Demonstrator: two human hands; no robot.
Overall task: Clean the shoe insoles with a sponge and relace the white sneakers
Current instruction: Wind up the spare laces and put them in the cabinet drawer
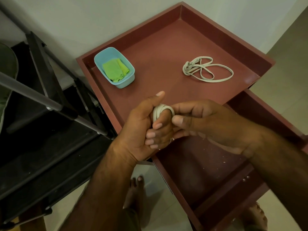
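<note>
Working over the maroon table point(158, 47), I curl my left hand point(141, 130) round, and pinch with my right hand point(208, 125) at three o'clock, a coiled lace point(162, 110) wound on my left fingers; a loose lace point(206, 69) lies at one o'clock.

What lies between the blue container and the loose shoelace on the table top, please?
Nothing: in the head view, the table top between the blue container and the loose shoelace is bare.

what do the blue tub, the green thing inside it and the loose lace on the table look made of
Blue tub: likely plastic, with smooth moulded walls and a soft sheen. Green cloth: probably microfibre or similar fabric, folded, fuzzy and matte. Loose lace: flat woven textile, off-white, matte, lying in limp loops.
</note>
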